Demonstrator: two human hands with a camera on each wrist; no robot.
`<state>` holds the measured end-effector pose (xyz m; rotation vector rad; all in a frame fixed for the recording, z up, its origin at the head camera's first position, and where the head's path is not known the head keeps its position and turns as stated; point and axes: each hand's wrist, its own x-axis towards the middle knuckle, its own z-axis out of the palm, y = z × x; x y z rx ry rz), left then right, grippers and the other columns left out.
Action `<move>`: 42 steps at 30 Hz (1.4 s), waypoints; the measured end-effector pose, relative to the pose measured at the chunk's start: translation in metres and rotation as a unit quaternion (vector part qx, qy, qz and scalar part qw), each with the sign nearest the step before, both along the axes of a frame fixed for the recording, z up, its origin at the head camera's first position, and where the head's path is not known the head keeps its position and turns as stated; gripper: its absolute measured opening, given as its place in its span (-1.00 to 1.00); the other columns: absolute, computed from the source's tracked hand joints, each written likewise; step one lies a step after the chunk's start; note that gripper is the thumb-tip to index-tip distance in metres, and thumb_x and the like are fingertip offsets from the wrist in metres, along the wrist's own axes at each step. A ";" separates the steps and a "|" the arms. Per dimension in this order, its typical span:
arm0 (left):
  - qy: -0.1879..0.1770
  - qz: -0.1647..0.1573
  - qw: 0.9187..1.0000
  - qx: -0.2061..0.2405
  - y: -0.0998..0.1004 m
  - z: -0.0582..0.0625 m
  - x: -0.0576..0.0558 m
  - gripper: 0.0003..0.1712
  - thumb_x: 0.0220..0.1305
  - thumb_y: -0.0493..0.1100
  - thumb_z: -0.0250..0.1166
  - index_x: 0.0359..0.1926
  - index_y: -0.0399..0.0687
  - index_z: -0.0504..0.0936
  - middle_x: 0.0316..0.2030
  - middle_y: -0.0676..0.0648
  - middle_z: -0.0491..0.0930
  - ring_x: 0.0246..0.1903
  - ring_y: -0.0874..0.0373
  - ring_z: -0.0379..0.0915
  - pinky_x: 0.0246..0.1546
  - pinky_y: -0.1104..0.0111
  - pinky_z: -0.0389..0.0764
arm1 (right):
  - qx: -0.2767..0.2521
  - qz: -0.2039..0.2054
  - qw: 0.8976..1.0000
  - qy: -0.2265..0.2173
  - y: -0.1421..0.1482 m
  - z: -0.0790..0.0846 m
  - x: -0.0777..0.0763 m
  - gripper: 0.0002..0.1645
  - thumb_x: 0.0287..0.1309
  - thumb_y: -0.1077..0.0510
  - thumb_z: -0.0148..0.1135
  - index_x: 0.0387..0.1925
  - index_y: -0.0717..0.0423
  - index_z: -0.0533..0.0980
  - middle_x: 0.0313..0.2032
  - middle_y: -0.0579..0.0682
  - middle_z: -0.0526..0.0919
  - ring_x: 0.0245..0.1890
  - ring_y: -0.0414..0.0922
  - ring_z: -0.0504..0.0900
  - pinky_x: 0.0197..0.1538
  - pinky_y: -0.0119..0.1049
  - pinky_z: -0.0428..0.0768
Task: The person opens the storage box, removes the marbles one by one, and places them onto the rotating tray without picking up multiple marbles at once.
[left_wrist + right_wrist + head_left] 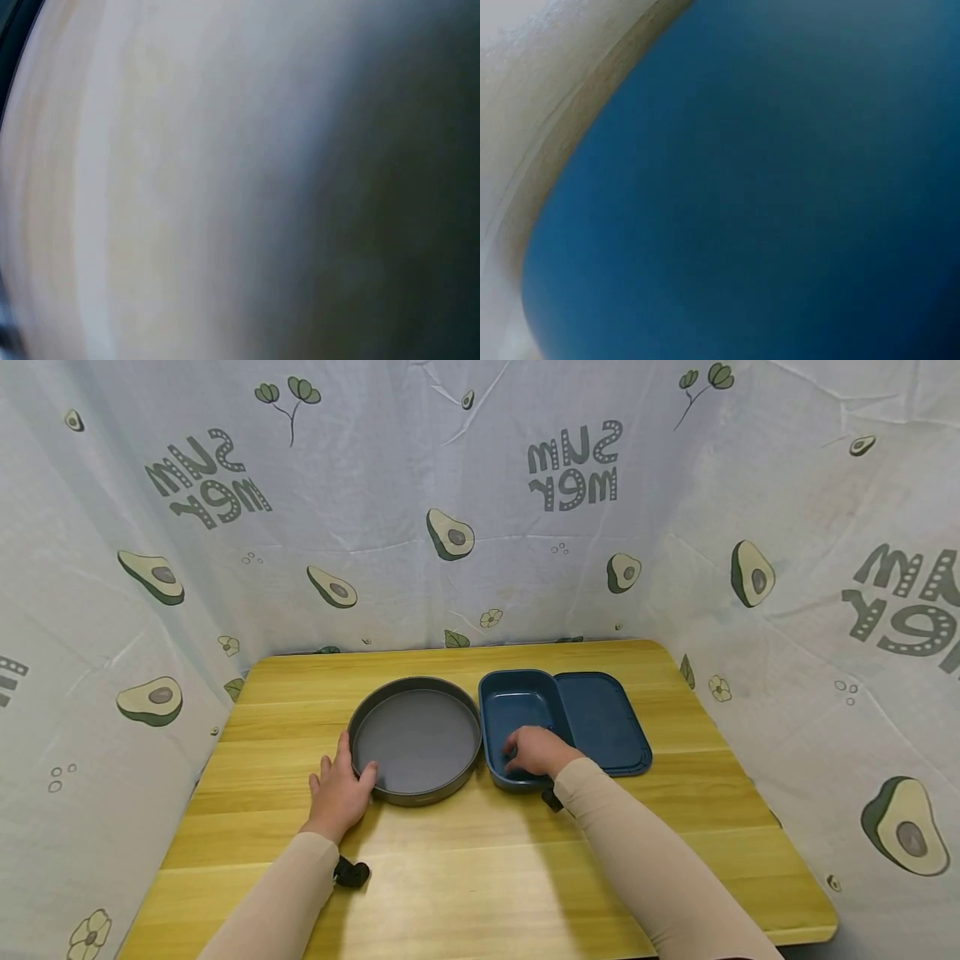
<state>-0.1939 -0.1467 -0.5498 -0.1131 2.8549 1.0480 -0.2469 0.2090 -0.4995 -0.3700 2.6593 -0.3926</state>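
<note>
A round dark grey cake pan (416,739) sits on the table. My left hand (337,797) rests at its lower left rim, fingers spread along the outside, thumb by the rim. To the pan's right, close against it, stands a dark blue rectangular lunch box (525,706). My right hand (540,752) reaches down into its near part with bent fingers; whether they pinch anything is hidden. The right wrist view is filled by a blurred blue surface (742,187), with skin at its left edge. The left wrist view is too blurred to show the hand's work.
A flat dark blue lid (603,722) lies right of the box, partly behind or under its edge. All of it stands on a yellow wood-grain table (465,877). A pale curtain (480,460) with avocado prints hangs behind and at both sides.
</note>
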 end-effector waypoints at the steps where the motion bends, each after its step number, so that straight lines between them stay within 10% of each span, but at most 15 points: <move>1: -0.001 0.000 1.000 0.000 0.000 0.000 0.000 0.01 0.61 0.20 -0.01 0.72 0.05 -0.41 0.67 -0.33 -0.06 0.63 -0.48 -0.37 0.53 -0.42 -0.43 | 0.001 0.001 1.000 -0.002 0.000 0.000 0.000 -0.64 0.26 0.05 0.51 0.06 0.05 0.74 0.05 0.03 0.78 0.09 0.02 0.71 0.22 -0.04 0.67; 14: -0.006 -0.001 1.000 -0.003 0.000 -0.002 -0.002 0.02 0.58 0.24 -0.03 0.72 0.07 -0.42 0.68 -0.31 -0.07 0.64 -0.48 -0.38 0.54 -0.41 -0.43 | -0.008 0.032 0.999 -0.011 -0.001 -0.008 -0.001 -0.78 0.26 0.10 0.50 -0.07 -0.01 0.78 -0.02 -0.04 0.80 0.11 0.01 0.70 0.22 -0.05 0.66; 25: -0.001 0.001 1.000 0.001 0.001 -0.001 0.000 0.00 0.61 0.21 -0.02 0.72 0.06 -0.42 0.67 -0.32 -0.06 0.64 -0.48 -0.38 0.53 -0.41 -0.44 | -0.019 0.045 0.999 -0.019 0.000 -0.008 0.001 -0.96 0.25 0.13 0.49 -0.32 -0.01 0.78 -0.30 -0.16 0.79 -0.30 -0.22 0.64 -0.13 -0.27 0.67; 42: 0.002 0.004 1.000 0.001 0.002 -0.005 -0.002 0.01 0.60 0.21 -0.01 0.72 0.08 -0.41 0.67 -0.32 -0.07 0.63 -0.49 -0.37 0.54 -0.41 -0.42 | -0.027 0.069 0.996 -0.044 0.007 -0.006 0.000 -0.88 0.29 0.21 0.42 -0.23 -0.05 0.81 -0.21 -0.13 0.83 -0.20 -0.22 0.69 -0.01 -0.25 0.71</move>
